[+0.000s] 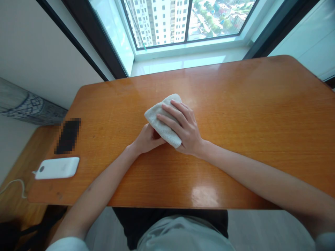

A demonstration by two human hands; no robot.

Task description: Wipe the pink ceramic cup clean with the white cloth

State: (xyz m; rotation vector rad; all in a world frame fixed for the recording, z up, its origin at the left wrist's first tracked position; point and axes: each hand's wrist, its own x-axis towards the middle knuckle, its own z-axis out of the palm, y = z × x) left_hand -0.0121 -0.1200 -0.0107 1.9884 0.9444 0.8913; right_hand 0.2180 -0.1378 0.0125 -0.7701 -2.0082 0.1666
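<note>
A folded, pale grey-white cloth [167,130] is between my two hands above the middle of the wooden table [248,115]. My right hand [187,129] lies over its upper face, fingers stretched across the fabric and the palm at its right edge. From below and the left, my left hand [148,139] holds the cloth. Its thumb shows under the near edge, while the other fingers are mostly hidden beneath the cloth. Whether the cloth touches the tabletop is hard to tell.
On the table's left side lie a white power-bank-like device [57,168] and a dark pixelated rectangle [68,136]. A white cable [19,181] hangs off the left edge. Beyond the far edge is a window [187,21]; a patterned curtain [39,104] hangs at left.
</note>
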